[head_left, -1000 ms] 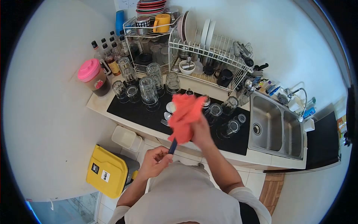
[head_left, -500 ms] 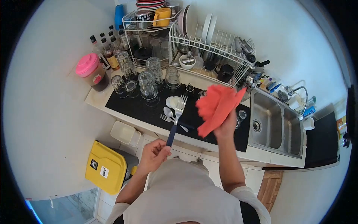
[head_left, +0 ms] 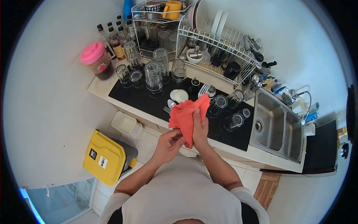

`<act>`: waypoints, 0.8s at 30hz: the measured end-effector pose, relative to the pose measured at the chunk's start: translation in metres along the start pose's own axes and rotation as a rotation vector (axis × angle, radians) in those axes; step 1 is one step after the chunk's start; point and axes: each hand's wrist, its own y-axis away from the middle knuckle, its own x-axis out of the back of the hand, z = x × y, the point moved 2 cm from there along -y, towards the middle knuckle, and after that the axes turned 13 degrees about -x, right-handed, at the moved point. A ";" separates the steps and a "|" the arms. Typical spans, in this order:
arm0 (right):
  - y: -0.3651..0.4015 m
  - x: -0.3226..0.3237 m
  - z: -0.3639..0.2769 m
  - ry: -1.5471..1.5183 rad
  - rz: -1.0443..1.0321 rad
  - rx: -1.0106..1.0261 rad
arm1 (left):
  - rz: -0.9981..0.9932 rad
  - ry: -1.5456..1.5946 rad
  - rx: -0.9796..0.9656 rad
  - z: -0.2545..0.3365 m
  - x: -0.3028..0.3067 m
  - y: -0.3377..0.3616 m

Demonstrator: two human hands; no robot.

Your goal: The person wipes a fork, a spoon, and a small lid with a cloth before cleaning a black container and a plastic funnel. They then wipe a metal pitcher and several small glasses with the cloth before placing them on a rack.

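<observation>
A red cloth (head_left: 185, 117) is bunched in my right hand (head_left: 200, 130), in front of the counter's black mat (head_left: 140, 102). The tines of a fork (head_left: 203, 90) stick out above the cloth, and the rest of it is hidden. My left hand (head_left: 169, 145) is closed at the cloth's lower left edge, where the fork's handle end is covered by fingers. Just beyond the cloth on the mat lie a spoon (head_left: 171, 103), another fork (head_left: 167, 109) and two small white round pieces (head_left: 181, 96).
Upturned glasses (head_left: 153, 76) stand at the mat's back left, more glass mugs (head_left: 234, 121) at its right. Behind is a white dish rack (head_left: 220, 44). A double sink (head_left: 270, 119) is at the right, a yellow-lidded bin (head_left: 104, 158) at the lower left.
The red cloth has moved left with my right hand and now wraps around the fork. My left hand has moved right to meet it. The head view has shifted slightly.
</observation>
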 end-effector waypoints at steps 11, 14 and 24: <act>0.009 -0.011 -0.001 0.246 -0.207 0.188 | -0.032 -0.715 -0.196 0.007 0.032 -0.011; 0.007 -0.005 -0.003 0.317 -0.139 0.223 | -0.269 -0.718 0.012 0.023 0.046 -0.018; 0.012 -0.014 0.004 0.451 -0.180 0.335 | 0.136 -0.227 -0.039 0.019 0.051 -0.026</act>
